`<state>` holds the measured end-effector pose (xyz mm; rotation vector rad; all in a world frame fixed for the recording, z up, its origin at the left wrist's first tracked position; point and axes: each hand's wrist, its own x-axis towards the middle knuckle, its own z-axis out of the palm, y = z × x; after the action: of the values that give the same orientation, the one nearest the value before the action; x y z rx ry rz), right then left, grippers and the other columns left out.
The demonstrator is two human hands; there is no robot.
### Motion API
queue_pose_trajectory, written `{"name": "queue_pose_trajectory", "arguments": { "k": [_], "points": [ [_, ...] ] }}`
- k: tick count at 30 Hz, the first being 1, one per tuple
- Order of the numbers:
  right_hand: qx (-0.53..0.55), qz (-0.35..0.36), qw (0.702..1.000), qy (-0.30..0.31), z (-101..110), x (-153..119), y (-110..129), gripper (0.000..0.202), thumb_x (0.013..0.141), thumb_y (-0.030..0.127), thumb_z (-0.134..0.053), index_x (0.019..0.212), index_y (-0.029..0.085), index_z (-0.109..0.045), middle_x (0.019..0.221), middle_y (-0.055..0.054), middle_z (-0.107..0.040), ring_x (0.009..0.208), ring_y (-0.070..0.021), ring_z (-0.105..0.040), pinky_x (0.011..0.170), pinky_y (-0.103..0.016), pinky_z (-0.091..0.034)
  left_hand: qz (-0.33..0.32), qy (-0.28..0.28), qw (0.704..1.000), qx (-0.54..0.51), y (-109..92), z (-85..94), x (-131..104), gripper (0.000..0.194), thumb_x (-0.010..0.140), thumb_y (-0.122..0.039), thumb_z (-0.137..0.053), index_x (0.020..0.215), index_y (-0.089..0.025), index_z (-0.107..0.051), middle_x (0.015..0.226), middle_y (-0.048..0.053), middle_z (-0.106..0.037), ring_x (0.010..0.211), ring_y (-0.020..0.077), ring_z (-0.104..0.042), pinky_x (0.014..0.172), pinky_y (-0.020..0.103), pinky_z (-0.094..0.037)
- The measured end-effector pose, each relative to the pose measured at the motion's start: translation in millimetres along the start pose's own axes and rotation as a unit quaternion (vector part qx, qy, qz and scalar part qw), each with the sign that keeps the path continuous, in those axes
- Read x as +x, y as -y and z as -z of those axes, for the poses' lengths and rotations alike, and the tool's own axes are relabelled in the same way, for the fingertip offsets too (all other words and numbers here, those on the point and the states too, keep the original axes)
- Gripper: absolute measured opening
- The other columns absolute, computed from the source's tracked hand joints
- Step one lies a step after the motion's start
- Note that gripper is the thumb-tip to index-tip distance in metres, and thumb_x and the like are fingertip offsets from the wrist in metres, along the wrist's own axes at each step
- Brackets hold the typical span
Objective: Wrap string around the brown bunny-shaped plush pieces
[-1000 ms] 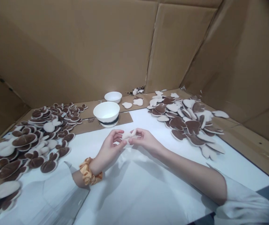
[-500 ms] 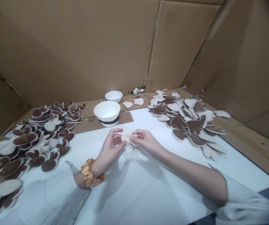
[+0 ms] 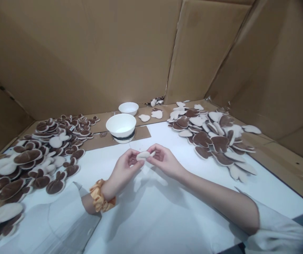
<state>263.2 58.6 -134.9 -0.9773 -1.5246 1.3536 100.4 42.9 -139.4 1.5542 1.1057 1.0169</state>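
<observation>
A small cream fabric piece (image 3: 143,155) is pinched between my two hands above the white tabletop, its pale side showing. My left hand (image 3: 126,167) has its thumb and curled fingers closed on the piece's left end. From the other side, my right hand (image 3: 166,162) grips its right end, where a narrow pale tip sticks up by the fingers. An orange scrunchie (image 3: 101,196) circles my left wrist. Just beyond my hands stands a white bowl (image 3: 121,126) with a dark band round its lower part.
Brown-and-cream bunny-shaped pieces (image 3: 41,179) are heaped at the left. Another pile of brown and cream pieces (image 3: 201,139) lies at the right. A second white bowl (image 3: 128,108) and a few loose pieces (image 3: 144,118) sit near the back cardboard wall (image 3: 130,53).
The cream piece has tilted and now looks flatter between my fingers. My left index finger, raised before, has curled down towards it.
</observation>
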Motion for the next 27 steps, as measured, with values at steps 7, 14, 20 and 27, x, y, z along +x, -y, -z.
{"name": "queue_pose_trajectory", "arguments": {
  "k": [7, 14, 20, 27],
  "points": [
    [0.145, -0.148, 0.977, 0.051, 0.1, 0.4, -1.5, 0.037, 0.072, 0.047, -0.055, 0.086, 0.013, -0.052, 0.076, -0.007, -0.058, 0.068, -0.0153, -0.057, 0.064, -0.031, -0.046, -0.296, -0.141, 0.880, 0.344, 11.9, 7.7, -3.8, 0.021, 0.078, -0.009, -0.046, 0.094, -0.020, -0.054, 0.092, 0.005, -0.052, 0.087, 0.0165, -0.051, 0.079, 0.030, -0.042],
    [0.140, -0.106, 0.984, 0.027, 0.5, 1.1, 4.2, 0.031, 0.061, 0.032, -0.069, 0.080, 0.013, -0.054, 0.078, -0.004, -0.061, 0.065, -0.0115, -0.056, 0.063, -0.026, -0.047, -0.169, -0.096, 0.964, 0.182, 6.8, 1.7, -4.4, 0.021, 0.082, -0.016, -0.042, 0.102, -0.018, -0.048, 0.100, 0.007, -0.051, 0.092, 0.0177, -0.052, 0.078, 0.031, -0.045],
    [0.090, -0.081, 0.992, 0.036, -4.3, -2.2, 3.8, 0.026, 0.065, 0.028, -0.064, 0.083, 0.014, -0.052, 0.078, -0.004, -0.060, 0.067, -0.0128, -0.057, 0.062, -0.026, -0.046, -0.015, 0.003, 1.000, 0.003, -2.9, -4.3, -1.0, 0.023, 0.078, -0.025, -0.052, 0.099, -0.015, -0.048, 0.098, 0.007, -0.056, 0.082, 0.0172, -0.057, 0.073, 0.029, -0.047],
    [-0.003, -0.073, 0.997, -0.006, -11.2, -4.3, 0.4, 0.011, 0.066, 0.021, -0.056, 0.068, 0.017, -0.047, 0.065, 0.000, -0.055, 0.059, -0.0124, -0.054, 0.048, -0.022, -0.044, 0.020, -0.005, 0.999, -0.026, 5.2, -9.5, 1.2, 0.014, 0.074, -0.021, -0.053, 0.085, -0.014, -0.051, 0.082, 0.004, -0.058, 0.075, 0.0157, -0.057, 0.067, 0.024, -0.045]
  ]
}}
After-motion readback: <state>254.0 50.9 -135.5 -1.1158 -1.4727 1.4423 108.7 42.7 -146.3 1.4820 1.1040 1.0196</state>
